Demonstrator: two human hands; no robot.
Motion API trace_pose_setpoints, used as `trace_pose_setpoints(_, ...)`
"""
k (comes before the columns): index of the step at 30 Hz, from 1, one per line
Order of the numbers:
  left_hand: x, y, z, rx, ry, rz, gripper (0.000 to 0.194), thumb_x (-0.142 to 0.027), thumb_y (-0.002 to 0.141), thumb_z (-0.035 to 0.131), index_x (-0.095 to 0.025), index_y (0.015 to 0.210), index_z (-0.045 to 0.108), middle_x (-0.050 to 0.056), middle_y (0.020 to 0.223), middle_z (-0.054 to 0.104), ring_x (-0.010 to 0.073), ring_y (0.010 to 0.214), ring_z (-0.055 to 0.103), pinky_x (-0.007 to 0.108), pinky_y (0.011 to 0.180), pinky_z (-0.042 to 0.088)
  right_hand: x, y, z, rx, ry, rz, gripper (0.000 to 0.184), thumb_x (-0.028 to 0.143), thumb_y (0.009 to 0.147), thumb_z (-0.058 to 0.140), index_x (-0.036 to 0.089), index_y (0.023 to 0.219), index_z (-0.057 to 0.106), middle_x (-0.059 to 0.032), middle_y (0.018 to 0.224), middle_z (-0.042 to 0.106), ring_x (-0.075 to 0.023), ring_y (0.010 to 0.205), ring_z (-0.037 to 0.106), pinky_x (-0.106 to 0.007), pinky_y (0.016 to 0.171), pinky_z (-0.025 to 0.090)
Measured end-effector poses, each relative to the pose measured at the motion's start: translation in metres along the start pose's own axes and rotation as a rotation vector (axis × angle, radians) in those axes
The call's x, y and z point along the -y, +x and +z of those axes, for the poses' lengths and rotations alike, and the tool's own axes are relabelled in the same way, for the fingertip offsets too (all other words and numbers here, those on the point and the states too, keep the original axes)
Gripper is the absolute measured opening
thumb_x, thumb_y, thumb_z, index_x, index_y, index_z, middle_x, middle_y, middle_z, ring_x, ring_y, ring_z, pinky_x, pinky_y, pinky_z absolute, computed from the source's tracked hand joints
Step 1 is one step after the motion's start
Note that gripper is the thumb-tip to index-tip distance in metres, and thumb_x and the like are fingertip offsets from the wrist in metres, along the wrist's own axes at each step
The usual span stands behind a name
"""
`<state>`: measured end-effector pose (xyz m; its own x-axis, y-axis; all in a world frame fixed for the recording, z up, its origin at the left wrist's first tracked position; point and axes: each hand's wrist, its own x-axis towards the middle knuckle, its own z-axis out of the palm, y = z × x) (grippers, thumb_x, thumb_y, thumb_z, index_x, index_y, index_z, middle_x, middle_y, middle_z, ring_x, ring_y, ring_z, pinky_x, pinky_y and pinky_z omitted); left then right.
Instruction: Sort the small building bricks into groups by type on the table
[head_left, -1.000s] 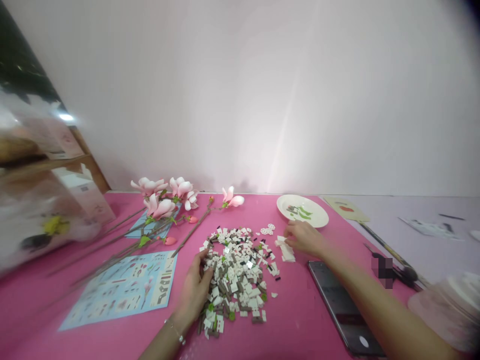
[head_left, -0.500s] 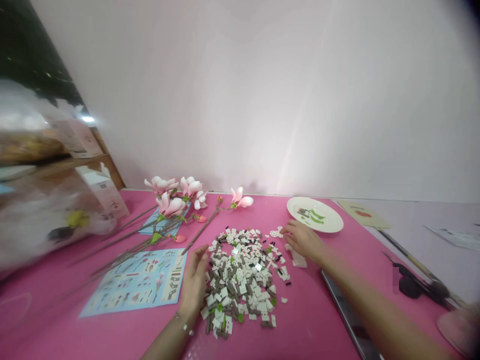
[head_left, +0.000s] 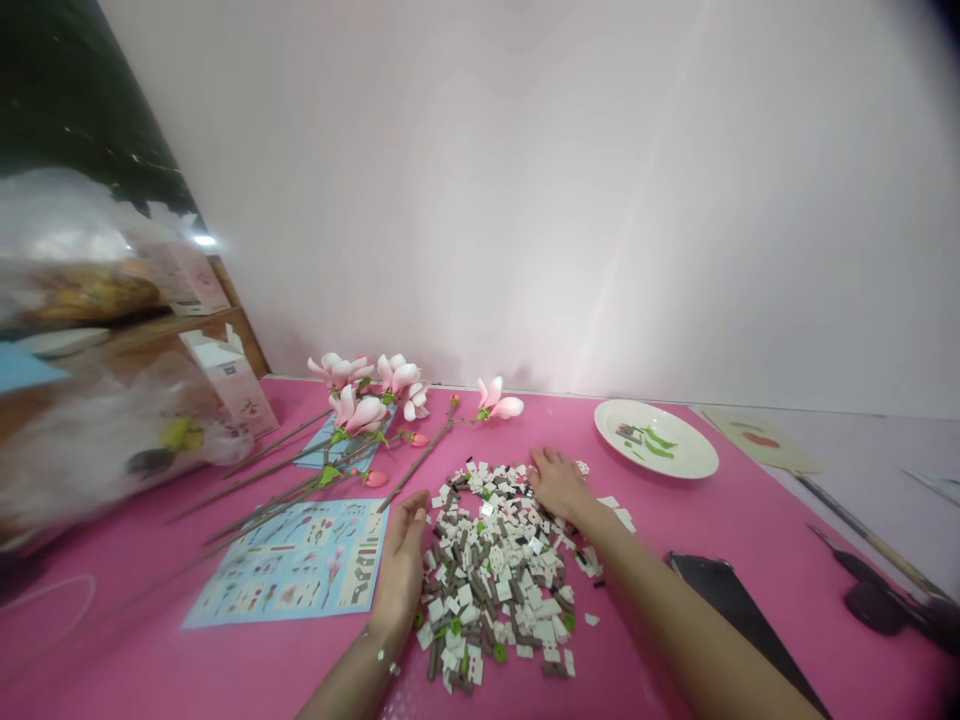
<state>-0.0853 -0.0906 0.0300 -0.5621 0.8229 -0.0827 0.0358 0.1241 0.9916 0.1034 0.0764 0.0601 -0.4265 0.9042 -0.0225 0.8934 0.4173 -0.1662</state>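
Note:
A heap of small white, brown, green and black building pieces [head_left: 495, 575] lies on the pink table [head_left: 660, 560]. My left hand [head_left: 399, 575] rests edge-on against the heap's left side, fingers stretched out, holding nothing. My right hand [head_left: 556, 485] lies palm down on the heap's far right part, fingers flat on the pieces. A few white pieces [head_left: 616, 510] lie just right of that hand. Pink brick-built flowers on brown stems [head_left: 367, 410] lie beyond the heap to the left.
A blue instruction sheet [head_left: 296, 565] lies left of my left hand. A white plate [head_left: 679, 465] with green bits stands at the back right. A dark phone [head_left: 739, 610] lies by my right forearm. Boxes and clear bags [head_left: 105, 400] crowd the left; brushes [head_left: 870, 600] lie far right.
My right hand has moved left from the loose white pieces near the plate onto the heap. My left hand has straightened against the heap's side. The view has shifted left.

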Motion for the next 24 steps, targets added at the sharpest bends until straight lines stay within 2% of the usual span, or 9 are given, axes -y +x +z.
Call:
trace_pose_setpoints(5,0.001,0.001,0.001,0.017,0.004,0.004,0.038,-0.042,0.092,0.042,-0.021,0.121,0.054,0.008,0.134,0.056,0.0264,0.13,0.046,0.044,0.11,0.031,0.031,-0.018,0.009,0.024,0.051,-0.109,0.049,0.033,0.098,0.031,0.016,0.142,0.045,-0.0152,0.149,0.04,-0.0298,0.138,0.034,-0.05,0.112,0.025)
trace_pose_setpoints(8,0.002,0.001,0.001,0.016,0.001,0.022,0.039,-0.043,0.091,0.043,-0.02,0.121,0.055,0.009,0.132,0.057,0.0268,0.127,0.048,0.044,0.108,0.034,0.038,-0.022,0.013,0.011,0.088,-0.18,0.045,0.031,0.099,0.03,0.019,0.138,0.05,-0.011,0.145,0.047,-0.0242,0.134,0.04,-0.044,0.112,0.026)
trace_pose_setpoints(11,0.004,0.002,0.001,0.029,0.0,0.03,0.038,-0.043,0.091,0.043,-0.021,0.119,0.056,0.008,0.131,0.058,0.0261,0.126,0.049,0.043,0.108,0.035,0.025,-0.017,0.011,-0.016,0.114,-0.192,0.044,0.026,0.1,0.026,0.021,0.129,0.058,-0.0068,0.135,0.057,-0.0183,0.122,0.052,-0.036,0.108,0.032)
trace_pose_setpoints(14,0.009,0.004,0.002,0.079,-0.012,0.046,0.038,-0.043,0.091,0.044,-0.021,0.121,0.054,0.008,0.133,0.056,0.0251,0.126,0.049,0.043,0.108,0.035,0.002,-0.013,0.003,-0.039,0.11,-0.131,0.043,0.018,0.096,0.028,0.015,0.127,0.058,-0.0116,0.129,0.06,-0.0193,0.113,0.057,-0.033,0.099,0.04)
trace_pose_setpoints(17,0.014,0.004,0.004,0.168,0.005,0.107,0.039,-0.037,0.09,0.047,-0.019,0.125,0.051,0.01,0.136,0.055,0.0232,0.128,0.048,0.04,0.11,0.033,-0.013,-0.022,-0.003,-0.031,0.093,-0.099,0.04,0.014,0.091,0.035,0.011,0.122,0.061,-0.015,0.126,0.061,-0.0222,0.111,0.058,-0.032,0.095,0.042)
trace_pose_setpoints(19,0.014,0.0,0.006,0.21,0.086,0.13,0.043,-0.035,0.088,0.05,-0.018,0.128,0.051,0.01,0.136,0.055,0.0239,0.128,0.049,0.041,0.11,0.032,-0.014,-0.036,-0.002,-0.017,0.083,-0.103,0.039,0.014,0.09,0.037,0.012,0.12,0.063,-0.0152,0.127,0.06,-0.023,0.114,0.057,-0.033,0.096,0.041)
trace_pose_setpoints(24,0.01,-0.01,0.009,0.263,0.271,0.23,0.05,-0.036,0.086,0.055,-0.021,0.133,0.052,0.01,0.142,0.051,0.0268,0.134,0.042,0.045,0.114,0.026,-0.003,-0.07,0.009,0.004,0.065,-0.125,0.045,0.013,0.09,0.036,0.011,0.13,0.057,-0.0152,0.139,0.053,-0.0231,0.128,0.048,-0.035,0.105,0.036)
